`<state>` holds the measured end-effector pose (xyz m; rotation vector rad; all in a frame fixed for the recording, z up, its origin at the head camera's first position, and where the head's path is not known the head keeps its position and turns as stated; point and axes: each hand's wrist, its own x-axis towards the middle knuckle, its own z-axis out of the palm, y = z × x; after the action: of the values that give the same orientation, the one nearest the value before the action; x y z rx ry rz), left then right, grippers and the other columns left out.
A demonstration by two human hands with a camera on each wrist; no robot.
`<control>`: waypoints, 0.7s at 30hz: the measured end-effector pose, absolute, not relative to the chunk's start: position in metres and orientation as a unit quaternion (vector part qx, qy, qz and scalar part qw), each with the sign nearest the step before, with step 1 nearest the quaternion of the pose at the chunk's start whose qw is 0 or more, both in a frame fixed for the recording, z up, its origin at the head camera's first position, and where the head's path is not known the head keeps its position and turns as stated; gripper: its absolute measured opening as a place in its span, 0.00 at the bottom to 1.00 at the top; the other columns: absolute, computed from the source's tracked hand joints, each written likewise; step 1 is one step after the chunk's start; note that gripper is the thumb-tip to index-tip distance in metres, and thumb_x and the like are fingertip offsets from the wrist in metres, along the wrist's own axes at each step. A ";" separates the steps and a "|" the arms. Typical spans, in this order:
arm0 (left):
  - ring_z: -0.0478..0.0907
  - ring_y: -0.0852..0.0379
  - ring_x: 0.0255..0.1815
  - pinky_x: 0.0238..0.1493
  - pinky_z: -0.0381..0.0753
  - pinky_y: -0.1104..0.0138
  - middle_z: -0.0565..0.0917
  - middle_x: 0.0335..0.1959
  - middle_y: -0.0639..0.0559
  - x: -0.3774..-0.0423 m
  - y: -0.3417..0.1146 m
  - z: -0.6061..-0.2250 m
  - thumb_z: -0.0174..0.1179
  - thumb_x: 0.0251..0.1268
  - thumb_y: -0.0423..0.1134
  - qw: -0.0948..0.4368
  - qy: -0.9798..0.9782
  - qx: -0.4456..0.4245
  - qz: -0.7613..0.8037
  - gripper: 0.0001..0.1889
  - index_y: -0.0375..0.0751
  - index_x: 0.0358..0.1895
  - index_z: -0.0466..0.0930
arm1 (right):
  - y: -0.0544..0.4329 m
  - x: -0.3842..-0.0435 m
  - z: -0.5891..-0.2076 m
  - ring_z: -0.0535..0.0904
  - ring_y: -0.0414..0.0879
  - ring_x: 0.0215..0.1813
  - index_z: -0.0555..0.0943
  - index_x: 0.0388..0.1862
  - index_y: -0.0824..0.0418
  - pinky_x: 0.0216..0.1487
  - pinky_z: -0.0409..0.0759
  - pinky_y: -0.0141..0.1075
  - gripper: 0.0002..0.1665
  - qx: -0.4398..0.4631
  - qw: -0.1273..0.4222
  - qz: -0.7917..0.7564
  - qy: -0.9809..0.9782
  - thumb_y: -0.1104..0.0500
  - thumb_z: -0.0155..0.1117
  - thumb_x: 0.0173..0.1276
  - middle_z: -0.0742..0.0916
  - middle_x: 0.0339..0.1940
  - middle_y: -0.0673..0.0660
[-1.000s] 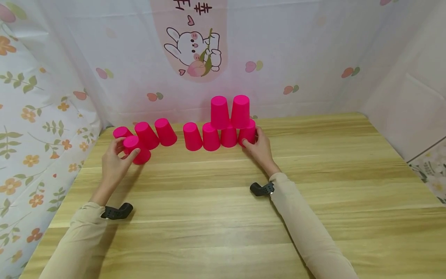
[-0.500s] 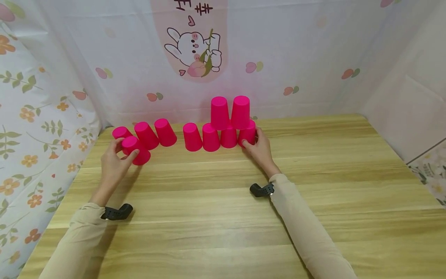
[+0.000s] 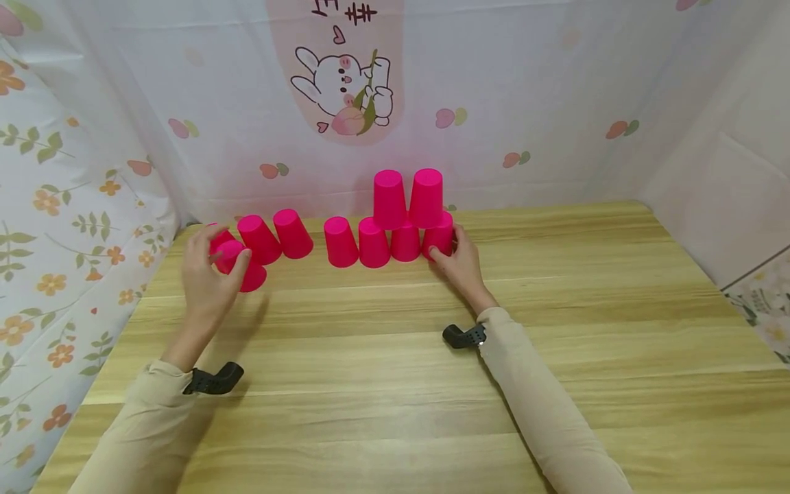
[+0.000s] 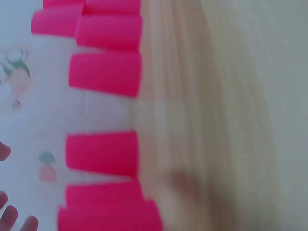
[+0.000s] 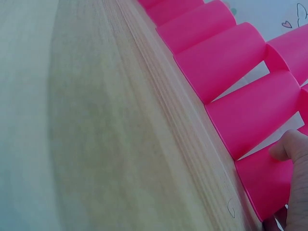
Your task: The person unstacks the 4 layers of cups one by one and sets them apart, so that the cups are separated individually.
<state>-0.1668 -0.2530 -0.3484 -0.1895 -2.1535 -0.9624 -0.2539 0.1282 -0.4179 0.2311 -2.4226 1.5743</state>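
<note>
Above the front pink cup (image 3: pixel 254 278) at the left, my left hand (image 3: pixel 210 285) hovers with fingers spread; in the left wrist view its fingertips (image 4: pixel 8 217) stand apart from the cups. Partly behind that hand is another upside-down cup (image 3: pixel 217 237), with two more cups (image 3: pixel 259 240) to its right. My right hand (image 3: pixel 461 269) holds the rightmost bottom cup (image 3: pixel 439 237), its thumb (image 5: pixel 288 145) on the near side. Three more cups (image 3: pixel 374 244) continue that bottom row leftward. Two cups (image 3: pixel 389 200) stand upside down on the row's right part.
The wood-grain table (image 3: pixel 370 384) extends in front of the cups and to the right. A white printed cloth (image 3: pixel 494 89) hangs behind, and a flowered cloth (image 3: pixel 55 240) lines the left side. Each wrist wears a black camera mount (image 3: pixel 216 379).
My left hand has let go of the front left cup and risen over it, its fingers opening out. The right hand and the cups stay where they were.
</note>
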 end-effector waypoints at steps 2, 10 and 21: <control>0.70 0.46 0.53 0.48 0.71 0.72 0.75 0.51 0.37 -0.170 -0.242 -0.343 0.64 0.52 0.28 0.377 -0.837 -0.106 -0.381 0.22 0.28 0.52 0.73 | 0.128 -0.254 -0.417 0.74 0.55 0.51 0.66 0.62 0.67 0.51 0.76 0.45 0.32 0.081 0.123 0.540 -0.829 0.61 0.62 0.58 0.77 0.53 0.62; 0.72 0.45 0.51 0.48 0.74 0.61 0.77 0.50 0.40 -0.192 -0.197 -0.326 0.64 0.53 0.28 0.330 -0.836 -0.183 -0.397 0.21 0.29 0.52 0.74 | 0.127 -0.254 -0.418 0.74 0.53 0.51 0.66 0.62 0.66 0.51 0.75 0.44 0.32 0.073 0.120 0.537 -0.832 0.61 0.62 0.58 0.77 0.53 0.61; 0.71 0.48 0.56 0.55 0.73 0.54 0.74 0.56 0.44 -0.231 -0.144 -0.302 0.61 0.60 0.38 0.176 -0.844 -0.149 -0.485 0.23 0.35 0.58 0.70 | 0.128 -0.255 -0.418 0.74 0.53 0.52 0.67 0.61 0.66 0.52 0.75 0.44 0.31 0.077 0.125 0.534 -0.833 0.61 0.63 0.58 0.77 0.53 0.61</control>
<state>-0.2313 -0.1440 -0.3023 -0.4218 -2.3892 -1.3729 -0.2550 0.1276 -0.4181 0.2246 -2.4260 1.5566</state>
